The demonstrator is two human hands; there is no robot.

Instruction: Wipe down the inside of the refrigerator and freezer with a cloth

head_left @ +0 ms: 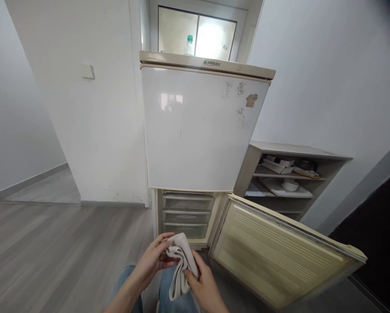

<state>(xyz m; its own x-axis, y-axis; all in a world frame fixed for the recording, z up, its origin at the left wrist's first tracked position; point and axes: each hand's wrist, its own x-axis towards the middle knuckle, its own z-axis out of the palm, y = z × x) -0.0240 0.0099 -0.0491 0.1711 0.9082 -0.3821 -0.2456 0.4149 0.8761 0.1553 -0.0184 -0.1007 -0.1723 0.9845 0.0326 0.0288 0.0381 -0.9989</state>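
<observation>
gripping folded cloth over knees, before fridge with lower door standing wide. left hand: grip clamped on cloth's upper left folds. right hand: grip clamped on its right side. cloth probably light, soft, limp, hard to damage; best held by stacked folds, not single layer.

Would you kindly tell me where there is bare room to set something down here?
Bare floor lies left of the person's left leg, bordered by the skirting and the fridge. The cabinet top along the wall looks mostly bare. The shelves below are crowded with a box and bowl; before the drawers, the left hand and right hand hold a cloth.
</observation>
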